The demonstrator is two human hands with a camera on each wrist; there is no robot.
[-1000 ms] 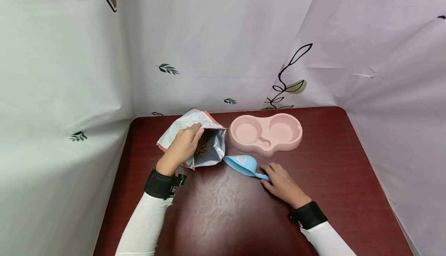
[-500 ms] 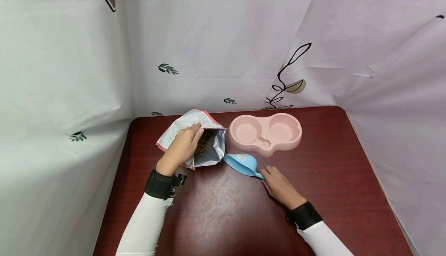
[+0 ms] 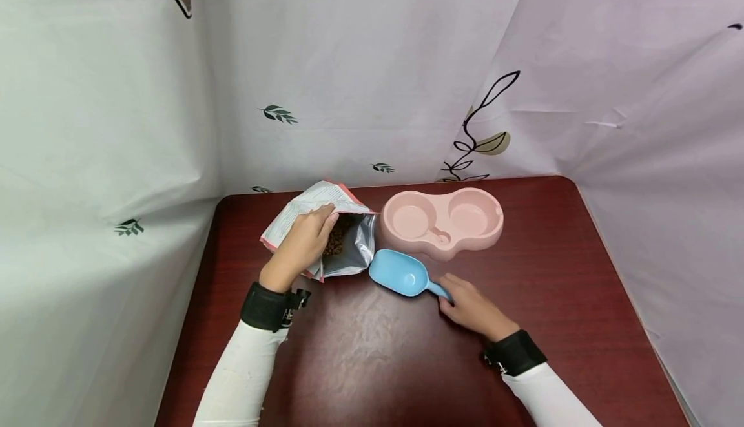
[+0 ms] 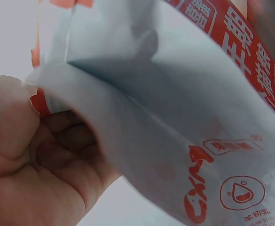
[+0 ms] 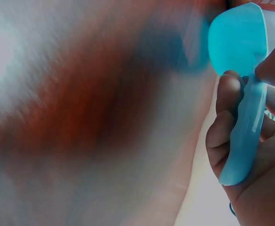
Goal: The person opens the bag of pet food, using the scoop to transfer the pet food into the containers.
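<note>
A white and red bag of kibble [image 3: 302,210] lies on its side with its silvery mouth facing right. Brown kibble [image 3: 335,239] shows inside. My left hand [image 3: 302,241] holds the bag's upper edge at the mouth; in the left wrist view its fingers go partly out of sight behind the bag [image 4: 128,127]. My right hand [image 3: 473,304] grips the handle of a light blue scoop [image 3: 399,273], fingers curled round it in the right wrist view. The scoop's hollow faces up, with nothing in it, and its tip is close by the bag's mouth.
A pink double pet bowl [image 3: 440,206] stands at the back of the dark red table [image 3: 558,246], right of the bag and behind the scoop. Both its hollows are bare. A pale patterned cloth [image 3: 372,78] hangs behind the table.
My right hand has closed round the scoop's handle and turned the scoop from edge-on to hollow side up. The left hand and the bag have stayed in place.
</note>
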